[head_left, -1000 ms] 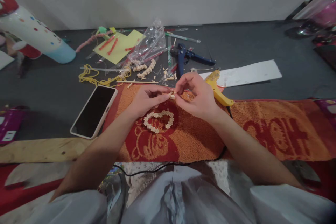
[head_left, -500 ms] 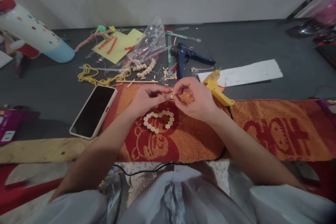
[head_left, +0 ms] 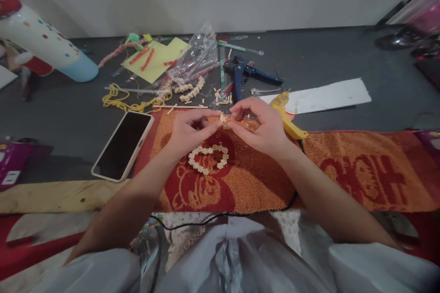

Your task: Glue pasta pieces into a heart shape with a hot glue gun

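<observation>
A small cluster of short wooden stick pieces (head_left: 224,119) is held just above the towel, between the fingertips of both hands. My left hand (head_left: 192,130) pinches its left side between thumb and forefinger. On the right side, the thumb and forefinger of my right hand (head_left: 263,124) close around the cluster from below and above. A heart-shaped outline of joined wooden pieces (head_left: 208,159) lies below the hands on the orange and red towel (head_left: 261,178). Beside my right hand rests a yellow glue gun (head_left: 287,116), its nozzle end on a white strip (head_left: 330,96).
Behind the hands lie a blue-handled cutter (head_left: 238,78), curved wooden-piece strips (head_left: 193,90), loose stick bits (head_left: 223,97) and a clear plastic bag (head_left: 197,57). Left are a phone (head_left: 123,146), yellow string (head_left: 118,98) and a spotted bottle (head_left: 51,39). A black cord (head_left: 206,222) crosses the front.
The fingers of my right hand have spread a little, and more of the wooden cluster shows between the hands. My left hand has shifted slightly. The heart outline stays in place.
</observation>
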Available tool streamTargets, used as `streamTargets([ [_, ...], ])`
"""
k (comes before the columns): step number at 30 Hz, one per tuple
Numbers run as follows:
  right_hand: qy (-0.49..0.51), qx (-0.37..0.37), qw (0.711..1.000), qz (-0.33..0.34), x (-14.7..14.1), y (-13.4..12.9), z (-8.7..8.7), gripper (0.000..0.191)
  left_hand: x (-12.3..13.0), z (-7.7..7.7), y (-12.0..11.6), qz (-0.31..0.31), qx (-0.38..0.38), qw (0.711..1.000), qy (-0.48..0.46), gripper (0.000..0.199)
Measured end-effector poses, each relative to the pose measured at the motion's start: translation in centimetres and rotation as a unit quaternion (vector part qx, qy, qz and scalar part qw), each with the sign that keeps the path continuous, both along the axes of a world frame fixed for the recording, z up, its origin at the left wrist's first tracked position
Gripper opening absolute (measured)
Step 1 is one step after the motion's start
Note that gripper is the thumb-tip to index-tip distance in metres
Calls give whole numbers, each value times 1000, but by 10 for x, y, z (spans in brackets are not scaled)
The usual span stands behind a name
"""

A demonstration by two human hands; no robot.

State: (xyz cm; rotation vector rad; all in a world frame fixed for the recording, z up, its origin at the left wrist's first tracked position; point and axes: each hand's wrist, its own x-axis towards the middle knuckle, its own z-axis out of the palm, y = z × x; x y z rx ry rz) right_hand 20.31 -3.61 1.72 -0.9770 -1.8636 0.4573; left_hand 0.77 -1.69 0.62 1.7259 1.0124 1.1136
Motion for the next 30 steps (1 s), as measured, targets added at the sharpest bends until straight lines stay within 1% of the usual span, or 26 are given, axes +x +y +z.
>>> streamTargets([
  [4,15,-38,999,-4,0,3,-4,11,0,-4,-1,16,86,996,23,22],
  [8,35,-65,997,-10,-2,3,-6,11,-1,-6,-1,17,131,991,30,22],
  [14,33,-64,997,-6,-1,3,-7,7,-2,-6,-1,7,150,987,61,22],
  [30,19,-44,999,2,-1,3,-9,4,-1,-6,-1,5,175,982,72,19],
])
